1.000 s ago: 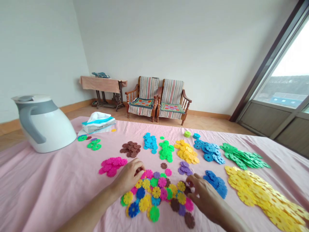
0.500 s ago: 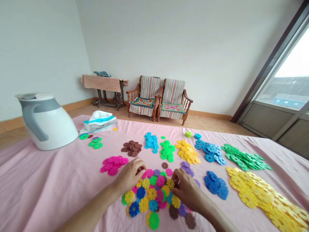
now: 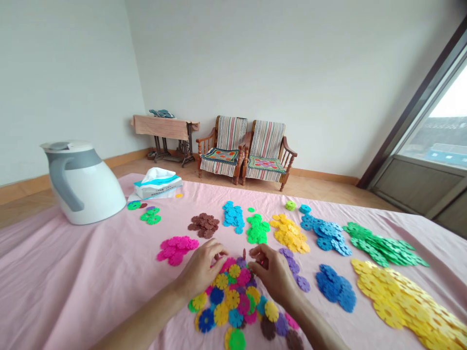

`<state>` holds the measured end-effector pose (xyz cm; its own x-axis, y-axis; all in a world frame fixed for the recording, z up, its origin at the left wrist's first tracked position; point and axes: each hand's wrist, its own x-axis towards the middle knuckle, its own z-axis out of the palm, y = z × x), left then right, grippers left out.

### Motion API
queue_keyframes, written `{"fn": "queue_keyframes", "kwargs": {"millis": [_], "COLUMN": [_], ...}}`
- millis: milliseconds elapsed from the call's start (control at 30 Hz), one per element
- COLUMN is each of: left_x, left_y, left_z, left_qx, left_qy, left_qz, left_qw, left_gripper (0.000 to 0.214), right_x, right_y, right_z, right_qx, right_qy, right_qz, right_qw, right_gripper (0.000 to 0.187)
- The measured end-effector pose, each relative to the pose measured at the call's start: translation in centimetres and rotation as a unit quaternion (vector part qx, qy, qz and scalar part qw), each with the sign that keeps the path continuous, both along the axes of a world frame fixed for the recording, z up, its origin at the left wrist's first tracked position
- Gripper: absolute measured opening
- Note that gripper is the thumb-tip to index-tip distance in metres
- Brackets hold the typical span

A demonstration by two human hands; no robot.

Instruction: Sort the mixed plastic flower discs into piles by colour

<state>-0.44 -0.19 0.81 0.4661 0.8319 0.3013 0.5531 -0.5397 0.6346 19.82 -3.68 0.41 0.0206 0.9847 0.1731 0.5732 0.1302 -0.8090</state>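
I had the left hand (image 3: 202, 265) at the far left of the pile (image 3: 233, 299), fingers curled narrow | right hand (image 3: 275, 272) at its far right, likewise | could not tell if either held anything | brown disc (image 3: 244, 254) looked edge-on at the pile's far edge, between hands

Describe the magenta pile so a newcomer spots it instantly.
Start at the big white jug on the left of the pink tablecloth. Move right and nearer, toward the left hand; the magenta pile of flat, notched discs lies just left of it. All its discs are magenta, unlike the brown pile beyond it.
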Motion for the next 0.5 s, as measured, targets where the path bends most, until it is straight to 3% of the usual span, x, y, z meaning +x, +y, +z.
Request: {"fn": "queue_keyframes", "kwargs": {"millis": [200, 500], "left_x": [0.9, 1.3], "left_y": [-1.1, -1.4], "left_z": [0.4, 0.5], "left_qx": [0.007, -0.003], "left_qy": [-0.004, -0.001], "left_qz": [-0.024, -0.067], "left_qw": [1.000, 0.998], "left_gripper": [0.011, 0.008], "right_x": [-1.0, -2.5], "right_y": [-1.0, -2.2], "right_z": [-1.1, -1.4], "right_qx": [0.010, 0.079], "right_qy": [0.130, 0.068], "right_qz": [0.059, 0.064], "right_qw": [0.990, 0.992], "right_gripper": [0.023, 0.032]}}
